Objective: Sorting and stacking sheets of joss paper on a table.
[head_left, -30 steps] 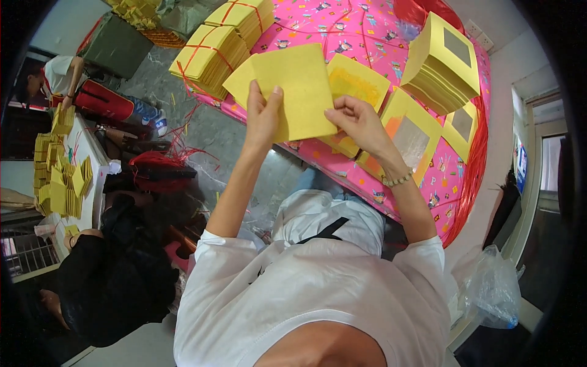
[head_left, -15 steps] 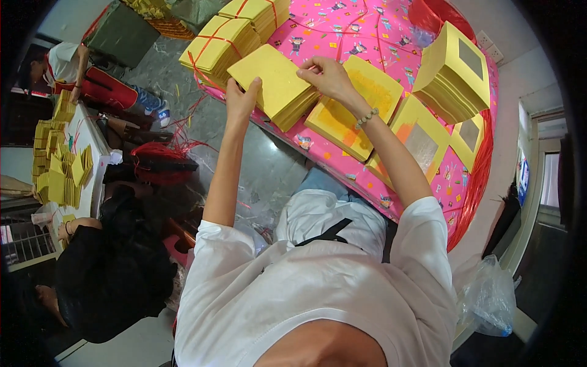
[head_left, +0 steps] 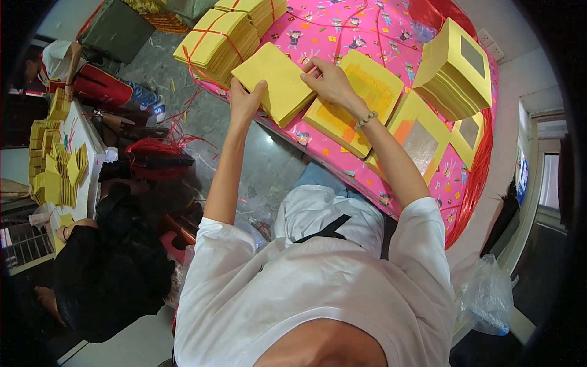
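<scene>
A thick stack of yellow paper sheets [head_left: 275, 78] lies at the near edge of the pink-covered table, its corner toward me. My left hand [head_left: 246, 101] grips its left side, thumb resting on the top face and fingers down along the edge, partly hidden. At the stack's right edge, my right hand [head_left: 325, 79] has its fingers bent and thumb pressed against the sheets. A beaded bracelet circles that wrist. Close under the right forearm lies another yellow stack [head_left: 354, 104] with an orange-smeared top.
Yellow bundles tied with red string [head_left: 218, 38] stand at the far left of the pink tablecloth [head_left: 351, 27]. Right are a tall yellow stack [head_left: 452, 70] and hanging red strands [head_left: 474, 189]. Left, two people sit by a white table [head_left: 92, 165] with yellow packets [head_left: 58, 165].
The fingers of my right hand have curled in more at the stack's right edge. The stack's top has tilted slightly, and less of its side shows. My left hand keeps its hold.
</scene>
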Available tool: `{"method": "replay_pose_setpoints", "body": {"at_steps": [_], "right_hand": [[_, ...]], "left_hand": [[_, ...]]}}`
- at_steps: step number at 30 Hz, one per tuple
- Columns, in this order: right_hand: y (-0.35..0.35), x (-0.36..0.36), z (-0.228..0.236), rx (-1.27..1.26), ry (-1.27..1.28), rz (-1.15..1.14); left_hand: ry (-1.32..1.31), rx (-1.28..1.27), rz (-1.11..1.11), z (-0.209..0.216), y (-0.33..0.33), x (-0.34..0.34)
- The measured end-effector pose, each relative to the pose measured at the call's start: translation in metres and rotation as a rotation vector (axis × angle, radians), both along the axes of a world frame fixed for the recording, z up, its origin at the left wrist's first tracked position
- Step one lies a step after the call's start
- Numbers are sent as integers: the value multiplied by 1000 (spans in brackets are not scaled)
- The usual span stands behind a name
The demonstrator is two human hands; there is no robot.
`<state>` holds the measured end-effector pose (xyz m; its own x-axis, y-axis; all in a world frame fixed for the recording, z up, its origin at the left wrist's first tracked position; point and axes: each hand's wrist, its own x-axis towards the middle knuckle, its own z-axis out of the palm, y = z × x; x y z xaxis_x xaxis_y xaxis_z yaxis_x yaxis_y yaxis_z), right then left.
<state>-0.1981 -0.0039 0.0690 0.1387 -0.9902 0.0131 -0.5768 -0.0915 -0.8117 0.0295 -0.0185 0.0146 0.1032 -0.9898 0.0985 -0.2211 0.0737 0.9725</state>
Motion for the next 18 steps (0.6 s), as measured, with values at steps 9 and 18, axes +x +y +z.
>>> {"method": "replay_pose_setpoints", "body": {"at_steps": [9, 18], "right_hand": [[9, 7, 18, -119, 265, 17], [9, 10, 12, -316, 558, 3]], "left_hand": [[-144, 1, 68, 10, 7, -7], [-388, -30, 109, 30, 20, -24]]}}
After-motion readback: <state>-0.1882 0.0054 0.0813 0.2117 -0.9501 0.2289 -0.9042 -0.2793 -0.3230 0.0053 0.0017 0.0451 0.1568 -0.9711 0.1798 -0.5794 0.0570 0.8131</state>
